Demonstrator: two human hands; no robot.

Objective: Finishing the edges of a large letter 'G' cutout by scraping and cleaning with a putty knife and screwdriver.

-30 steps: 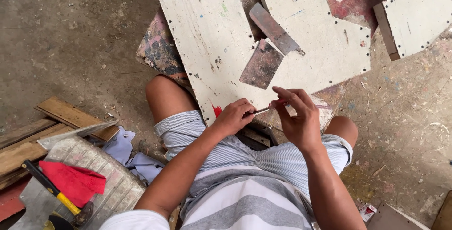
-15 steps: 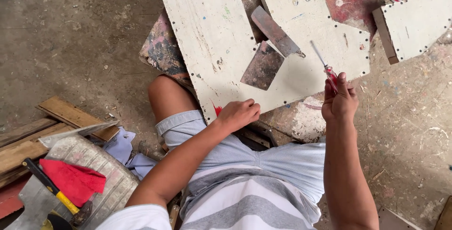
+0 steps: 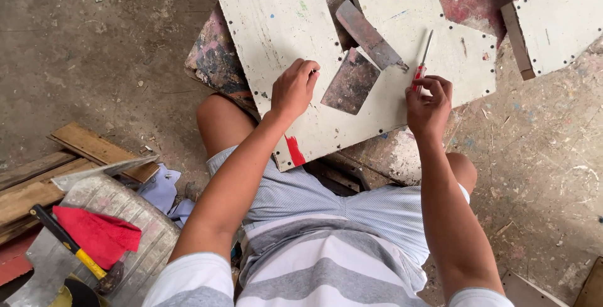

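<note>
Your right hand [image 3: 429, 98] is closed around the red handle of a screwdriver [image 3: 421, 63], its grip pinching the handle so the thin metal shaft points up and away from you, over the pale panel [image 3: 276, 24]. The screwdriver sits just right of a flat metal scraper [image 3: 359, 62] that lies on the panel — close, but you are not touching it.

Your left hand [image 3: 294, 88] rests on the same panel, fingers curled loosely under and pressed against the board just left of the scraper's blade; its grip holds nothing that can be made out.

The panel is dirty white with small holes along its edges, and lies across your knees and the concrete floor [image 3: 81, 49]. A second white panel [image 3: 559, 21] lies at the upper right.

To your left sit wooden planks [image 3: 38, 175], a red cloth [image 3: 97, 235] and a hammer with a yellow-and-black handle [image 3: 72, 250] — well apart from both hands.
</note>
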